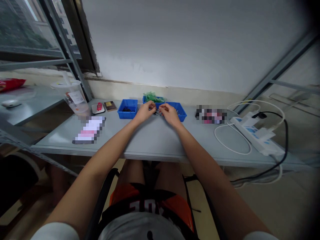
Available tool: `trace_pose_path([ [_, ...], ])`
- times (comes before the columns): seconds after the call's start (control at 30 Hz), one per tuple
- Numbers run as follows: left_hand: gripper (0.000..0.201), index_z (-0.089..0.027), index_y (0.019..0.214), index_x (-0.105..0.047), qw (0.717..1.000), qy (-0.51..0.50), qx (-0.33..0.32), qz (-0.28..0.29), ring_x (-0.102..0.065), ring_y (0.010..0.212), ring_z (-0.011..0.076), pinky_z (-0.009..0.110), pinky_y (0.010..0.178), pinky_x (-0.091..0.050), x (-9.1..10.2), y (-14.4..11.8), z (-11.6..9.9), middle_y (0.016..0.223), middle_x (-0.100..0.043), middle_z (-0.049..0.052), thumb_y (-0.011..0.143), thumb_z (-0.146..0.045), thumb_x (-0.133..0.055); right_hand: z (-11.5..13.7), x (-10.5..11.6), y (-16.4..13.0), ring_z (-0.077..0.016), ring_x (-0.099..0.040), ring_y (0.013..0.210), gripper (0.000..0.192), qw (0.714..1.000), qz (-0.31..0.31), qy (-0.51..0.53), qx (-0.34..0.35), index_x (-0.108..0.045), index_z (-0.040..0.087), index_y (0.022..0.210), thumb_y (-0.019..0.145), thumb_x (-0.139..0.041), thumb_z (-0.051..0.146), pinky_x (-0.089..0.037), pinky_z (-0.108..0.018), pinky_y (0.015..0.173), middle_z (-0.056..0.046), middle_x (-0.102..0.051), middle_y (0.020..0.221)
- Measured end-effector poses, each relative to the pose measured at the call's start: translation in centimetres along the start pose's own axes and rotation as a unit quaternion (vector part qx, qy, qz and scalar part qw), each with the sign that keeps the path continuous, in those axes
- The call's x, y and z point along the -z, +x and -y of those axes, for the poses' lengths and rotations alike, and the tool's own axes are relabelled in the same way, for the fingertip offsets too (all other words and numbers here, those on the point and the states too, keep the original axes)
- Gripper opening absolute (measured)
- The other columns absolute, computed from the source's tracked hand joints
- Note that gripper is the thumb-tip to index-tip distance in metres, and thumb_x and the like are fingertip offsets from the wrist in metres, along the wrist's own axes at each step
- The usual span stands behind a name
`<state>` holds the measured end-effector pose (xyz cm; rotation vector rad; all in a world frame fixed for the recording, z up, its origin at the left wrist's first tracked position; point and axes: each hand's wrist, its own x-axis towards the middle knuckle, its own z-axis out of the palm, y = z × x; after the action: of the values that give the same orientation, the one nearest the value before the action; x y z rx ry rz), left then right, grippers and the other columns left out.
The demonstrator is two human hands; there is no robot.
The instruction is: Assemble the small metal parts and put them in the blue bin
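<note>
Left hand (146, 112), right hand (168, 112), blue bin (181, 113)

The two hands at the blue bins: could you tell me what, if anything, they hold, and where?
Both the left hand and right hand pinch something small between their fingertips; what it is, and which part, cannot be told.

Whatever the left hand (146, 111) and right hand (168, 113) pinch between them is too small to make out; only a glint of small metal bits (158, 113) shows at the fingertips, and whether either hand actually grips anything cannot be told. The right hand covers part of the blue tray (180, 111) behind it. The dark contents of the other blue bin (127, 109) are unreadable. Two patches on the worktop (155, 140) are pixelated: one on the left (89, 130), one on the right (211, 114). The green bag (152, 97) is blurred. The black cable (277, 163) drops behind the worktop's edge.
</note>
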<state>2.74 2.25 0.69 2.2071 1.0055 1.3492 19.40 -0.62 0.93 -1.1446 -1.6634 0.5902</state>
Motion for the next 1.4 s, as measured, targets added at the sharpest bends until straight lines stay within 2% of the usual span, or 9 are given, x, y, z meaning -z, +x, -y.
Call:
trace_pose_path([
  [0.2, 0.012, -0.015, 0.091, -0.066, 0.995, 0.06, -0.062, 0.048, -0.065, 0.078, 0.0156, 0.027, 0.073, -0.05, 0.0, -0.2, 0.0, 0.089, -0.071, 0.006, 0.088, -0.018, -0.055, 0.4, 0.0, -0.1, -0.0143, -0.057, 0.065, 0.016, 0.999, -0.011, -0.028, 0.018, -0.063, 0.019, 0.086, 0.086, -0.056, 0.034, -0.045, -0.029, 0.068, -0.002, -0.065, 0.073],
  [0.53, 0.015, -0.015, 0.093, -0.07, 0.994, 0.085, -0.053, 0.051, -0.065, 0.083, 0.0175, 0.03, 0.079, -0.05, 0.3, -0.1, -0.1, 0.092, -0.072, 0.007, 0.089, -0.021, -0.056, 0.5, 0.1, -0.1, -0.0132, -0.055, 0.062, 0.019, 0.999, -0.031, -0.034, 0.013, -0.063, 0.019, 0.083, 0.087, -0.052, 0.033, -0.043, -0.027, 0.067, -0.001, -0.066, 0.072],
  [0.87, 0.012, -0.016, 0.092, -0.068, 0.997, 0.048, -0.066, 0.007, -0.064, 0.086, 0.0164, 0.028, 0.079, -0.051, 0.3, 0.1, -0.2, 0.094, -0.071, 0.006, 0.089, -0.022, -0.058, 0.9, 0.3, -0.3, -0.0132, -0.056, 0.062, 0.02, 0.998, -0.012, -0.067, -0.005, -0.062, 0.019, 0.081, 0.09, -0.048, 0.031, -0.043, -0.027, 0.067, -0.001, -0.066, 0.074],
  [1.07, 0.012, -0.017, 0.093, -0.069, 0.999, 0.017, -0.049, -0.005, -0.064, 0.087, 0.0163, 0.027, 0.077, -0.051, 0.5, 0.2, -0.7, 0.094, -0.07, 0.006, 0.088, -0.022, -0.059, 0.7, 0.1, -0.3, -0.0146, -0.057, 0.062, 0.025, 0.996, 0.039, -0.081, -0.011, -0.063, 0.019, 0.084, 0.092, -0.044, 0.034, -0.044, -0.028, 0.068, -0.003, -0.068, 0.077],
  [1.4, 0.013, -0.016, 0.094, -0.067, 1.0, 0.004, -0.024, -0.017, -0.065, 0.089, 0.0165, 0.026, 0.076, -0.051, 0.5, -0.1, -1.2, 0.095, -0.071, 0.007, 0.089, -0.024, -0.059, 0.6, 0.1, -0.4, -0.0137, -0.056, 0.06, 0.023, 0.996, 0.048, -0.073, 0.004, -0.062, 0.02, 0.081, 0.092, -0.048, 0.035, -0.044, -0.027, 0.065, -0.002, -0.068, 0.075],
])
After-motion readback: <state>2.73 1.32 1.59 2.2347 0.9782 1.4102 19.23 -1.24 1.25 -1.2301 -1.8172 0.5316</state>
